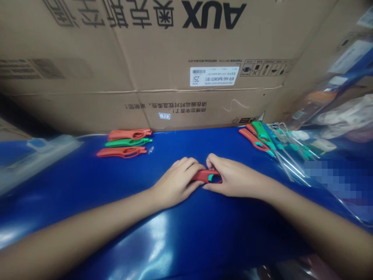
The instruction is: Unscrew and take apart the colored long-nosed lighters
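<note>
Over the middle of the blue table, a red utility lighter handle (201,177) with a teal trigger is held between my two hands. My left hand (176,182) wraps round its left end, thumb underneath and fingers on top. Around the right end, by the trigger opening, the fingers of my right hand (230,177) are closed. My right palm and fingers partly hide that end. Three similar handles lie side by side to the left: a red one (129,134), a green one (128,142) and another red one (122,152).
A large cardboard box (163,74) stands along the table's back edge. At the right, red (252,139) and green (260,130) lighter handles lie beside thin clear and metallic-looking rods (287,157). Clear plastic (49,159) covers part of the left side of the blue table (128,233).
</note>
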Demonstrator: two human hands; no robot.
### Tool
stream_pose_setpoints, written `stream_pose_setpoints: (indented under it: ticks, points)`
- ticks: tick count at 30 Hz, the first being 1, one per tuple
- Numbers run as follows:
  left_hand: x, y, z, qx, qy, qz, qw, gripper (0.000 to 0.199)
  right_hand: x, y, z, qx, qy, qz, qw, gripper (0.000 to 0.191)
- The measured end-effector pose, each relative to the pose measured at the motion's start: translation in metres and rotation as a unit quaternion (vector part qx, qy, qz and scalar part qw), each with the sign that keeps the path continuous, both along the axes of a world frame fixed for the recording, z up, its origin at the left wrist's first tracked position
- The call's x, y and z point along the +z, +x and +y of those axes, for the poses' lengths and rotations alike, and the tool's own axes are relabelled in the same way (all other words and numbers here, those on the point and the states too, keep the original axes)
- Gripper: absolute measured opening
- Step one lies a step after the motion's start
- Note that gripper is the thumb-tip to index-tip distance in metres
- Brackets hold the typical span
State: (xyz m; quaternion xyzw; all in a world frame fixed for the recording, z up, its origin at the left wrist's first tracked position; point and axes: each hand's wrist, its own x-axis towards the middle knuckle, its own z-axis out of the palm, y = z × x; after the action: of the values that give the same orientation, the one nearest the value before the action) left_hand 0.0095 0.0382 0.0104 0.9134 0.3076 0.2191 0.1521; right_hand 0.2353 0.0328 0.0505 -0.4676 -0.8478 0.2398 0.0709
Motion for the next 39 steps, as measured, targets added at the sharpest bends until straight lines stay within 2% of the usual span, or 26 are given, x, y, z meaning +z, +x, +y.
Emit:
stream_pose_setpoints:
  ticks: [5,8,10,12,14,18,22,25,29,33,35,39]
  points:
    - [-0.001,-0.001,0.005,0.034,-0.013,-0.046,0.998,0.025,-0.001,0.011,0.013,-0.026,-0.018,0.067,0.997,0.055]
    - [-0.002,-0.002,0.005,0.064,-0.013,-0.071,0.995,0.028,-0.004,0.016,0.022,-0.066,-0.067,0.156,0.983,0.057]
    - [-0.001,-0.002,0.004,0.071,-0.017,-0.088,0.993,0.028,-0.007,0.018,0.027,-0.078,-0.101,0.23,0.965,0.05]
    - [0.0,-0.002,0.002,0.077,-0.022,-0.105,0.991,0.027,-0.008,0.018,0.031,-0.067,-0.092,0.266,0.957,0.033]
    - [0.002,-0.003,0.001,0.094,-0.03,-0.122,0.988,0.028,-0.007,0.018,0.032,-0.044,-0.053,0.254,0.965,0.024]
    - [0.002,-0.002,0.0,0.14,-0.061,-0.157,0.976,0.04,-0.002,0.017,0.029,-0.01,0.006,0.183,0.983,0.027]
    - [0.001,0.0,0.003,0.137,-0.088,-0.218,0.962,0.027,0.002,0.018,0.024,0.027,0.125,0.043,0.991,0.026]
    - [0.0,-0.002,0.007,0.125,-0.116,-0.256,0.952,0.023,0.005,0.021,0.022,0.05,0.147,-0.018,0.988,0.027]
    - [-0.001,-0.008,0.014,0.14,-0.149,-0.274,0.94,0.014,0.008,0.028,0.023,0.061,0.171,-0.066,0.981,0.029]
    - [0.0,-0.013,0.02,0.122,-0.071,-0.176,0.974,0.006,0.01,0.032,0.024,0.07,0.148,-0.075,0.984,0.028]
    - [0.001,-0.012,0.021,0.101,-0.038,-0.123,0.987,0.006,0.01,0.032,0.024,0.079,0.132,-0.05,0.987,0.025]
    - [-0.001,-0.01,0.023,0.034,-0.047,-0.092,0.994,0.029,0.012,0.029,0.023,0.084,0.128,0.053,0.987,0.027]
